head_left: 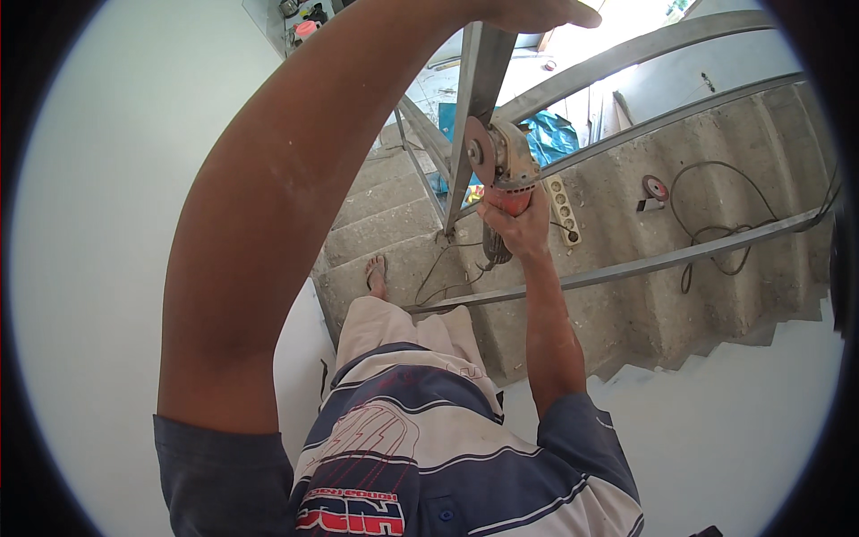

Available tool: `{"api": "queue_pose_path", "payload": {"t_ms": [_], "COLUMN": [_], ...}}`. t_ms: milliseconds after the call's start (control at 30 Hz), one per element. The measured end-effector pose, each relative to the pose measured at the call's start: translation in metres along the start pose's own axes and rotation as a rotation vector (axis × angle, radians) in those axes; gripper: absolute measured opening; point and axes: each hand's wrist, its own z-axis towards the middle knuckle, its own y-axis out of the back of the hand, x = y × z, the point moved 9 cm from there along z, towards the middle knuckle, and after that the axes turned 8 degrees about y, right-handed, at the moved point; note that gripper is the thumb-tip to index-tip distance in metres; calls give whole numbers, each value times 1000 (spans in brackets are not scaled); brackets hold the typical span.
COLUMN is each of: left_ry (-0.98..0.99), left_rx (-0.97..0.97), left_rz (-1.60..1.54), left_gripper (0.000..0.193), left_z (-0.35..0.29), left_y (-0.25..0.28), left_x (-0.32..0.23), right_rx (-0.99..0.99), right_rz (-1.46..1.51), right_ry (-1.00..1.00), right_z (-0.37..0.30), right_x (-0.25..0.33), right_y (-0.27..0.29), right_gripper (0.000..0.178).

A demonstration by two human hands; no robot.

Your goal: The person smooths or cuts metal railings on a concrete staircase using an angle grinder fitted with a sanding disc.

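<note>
The fingers [506, 215] of the right hand [517, 224] are wrapped tight around the body of an orange angle grinder [503, 166], whose disc [477, 150] sits just above them, against the upright steel post [472, 107]. The left hand [528, 13] grips the top of that post, its fingers hidden. Grinding at the post's joint looks to be the step in hand; the next pass calls for a steady grip and the cord [447, 268] kept clear below.

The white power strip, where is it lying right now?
The white power strip lies on a concrete stair step, just right of the right hand holding the angle grinder, with a spare grinding disc further right.
</note>
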Motion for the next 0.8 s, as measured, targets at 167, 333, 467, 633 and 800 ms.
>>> {"api": "queue_pose_path", "payload": {"t_ms": [167, 333, 467, 633, 800], "left_ry": [-3, 18, 8, 2, 7], "left_rx": [7, 7, 14, 14, 3], "left_rz": [-4, -16, -36, -7, -21], "left_gripper": [47, 42, 41, 43, 43], "left_z": [1, -5, -4, -5, -4], "left_y": [-2, -1, -2, -1, -1], "left_x": [3, 1, 3, 2, 2], "right_rx": [11, 0, -2, -11, 0], "right_rz": [17, 2, 9, -3, -30], "right_ry": [-18, -20, -7, -20, 4], "right_z": [-1, -2, -1, -2, 0], "right_x": [-6, -9, -6, -5, 3], "right_y": [0, 3, 1, 1, 0], "right_gripper": [53, 53, 54, 55, 54]}}
